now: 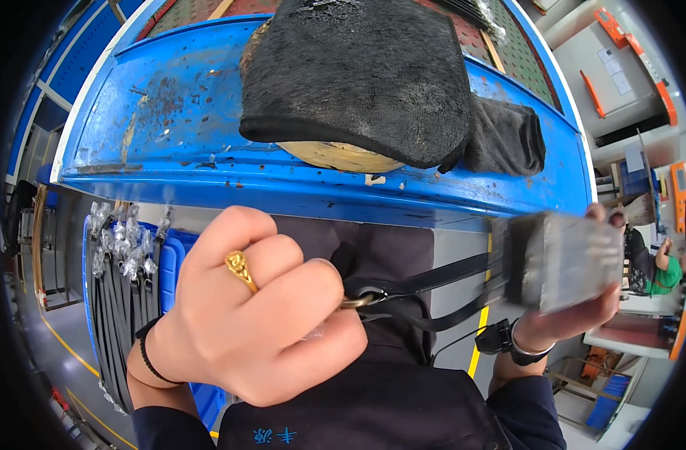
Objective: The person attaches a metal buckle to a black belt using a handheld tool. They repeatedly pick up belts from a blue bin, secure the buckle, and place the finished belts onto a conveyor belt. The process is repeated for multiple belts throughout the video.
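My left hand (pixel 272 315) is closed in a fist in the middle of the view, a gold ring on one finger. It grips the end of a black leather belt (pixel 448 276), where a brass-coloured metal loop (pixel 359 300) shows beside the fingers. From there the belt runs to the right in two strands. My right hand (pixel 576 319) is closed round a grey block with a dark side (pixel 564 259), blurred by motion. The strands end at the block's dark side; whether they pass under or into it cannot be made out.
A blue bench (pixel 178 180) stands in front, bearing a rounded form covered with black cloth (pixel 358 82) and a dark rag (pixel 506 139). At left, several black belts with plastic-wrapped buckles (pixel 125 255) hang over a blue bin (pixel 174 262). Another person in green (pixel 664 274) is far right.
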Demonstrator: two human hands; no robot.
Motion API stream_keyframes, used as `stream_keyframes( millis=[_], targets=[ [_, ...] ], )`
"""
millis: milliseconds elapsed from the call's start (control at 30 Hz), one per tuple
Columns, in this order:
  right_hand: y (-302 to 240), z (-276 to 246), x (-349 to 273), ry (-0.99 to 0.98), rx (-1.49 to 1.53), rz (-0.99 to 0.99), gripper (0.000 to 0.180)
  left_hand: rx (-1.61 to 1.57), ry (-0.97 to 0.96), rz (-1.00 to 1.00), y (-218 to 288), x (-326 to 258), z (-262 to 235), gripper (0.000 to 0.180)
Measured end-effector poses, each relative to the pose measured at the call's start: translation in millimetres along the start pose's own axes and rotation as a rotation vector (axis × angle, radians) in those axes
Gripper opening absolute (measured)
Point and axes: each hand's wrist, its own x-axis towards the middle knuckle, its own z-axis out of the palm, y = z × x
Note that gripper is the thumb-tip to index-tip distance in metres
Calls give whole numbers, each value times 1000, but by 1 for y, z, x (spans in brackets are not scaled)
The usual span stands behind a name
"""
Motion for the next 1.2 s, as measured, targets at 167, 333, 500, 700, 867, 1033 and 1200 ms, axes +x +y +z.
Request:
stream_keyframes(
  millis=[167,333,500,700,867,1033,1200],
  targets=[
    [-5,3,47,-363,393,54,51,-68,32,-85,-4,-11,-1,16],
    [20,32,85,-349,143,154,40,-58,21,-124,-14,-28,-1,21],
    [49,68,106,-405,-165,153,42,-11,-21,-142,-13,-34,0,18],
    [59,46,116,-498,-691,73,53,-62,-20,-110,-11,-28,7,17],
    [31,17,90,-448,-1156,-451,36,-35,-32,-85,-13,-25,12,16],
    [36,12,39,-643,-1731,-430,27,-20,-15,-95,-12,-17,17,17],
    [14,21,7,-740,-1410,-517,40,-47,-5,-73,-6,-14,22,18]
  ],
)
